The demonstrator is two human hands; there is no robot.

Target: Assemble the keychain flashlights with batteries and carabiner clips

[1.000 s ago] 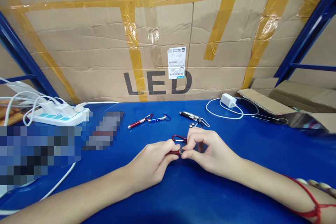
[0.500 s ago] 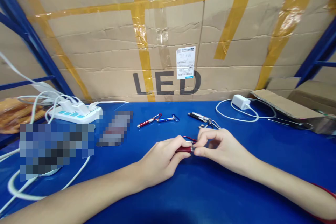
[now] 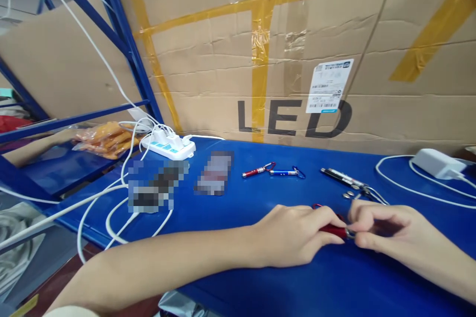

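Note:
My left hand (image 3: 297, 235) is closed around a small red keychain flashlight (image 3: 333, 230), its red carabiner clip partly showing behind the fingers. At the flashlight's silver end, my right hand (image 3: 390, 228) pinches the metal tip (image 3: 350, 233) between thumb and forefinger. Just beyond my right hand lie a few small button cells (image 3: 348, 195) and a black and silver pen-like light (image 3: 342, 178) with a ring attached. Farther left on the blue table are another red flashlight (image 3: 255, 172) and a blue flashlight (image 3: 284, 173), each with a clip.
A white power strip (image 3: 169, 147) with plugs and looping cables is at the left, near two blurred-out objects. A white charger (image 3: 437, 163) with its cable sits at the right. Behind the blue table (image 3: 238, 297) stands a large taped cardboard box (image 3: 208, 79).
The view has turned left, so the scene appears farther right and more of the left side shows. Both hands keep their hold on the red flashlight.

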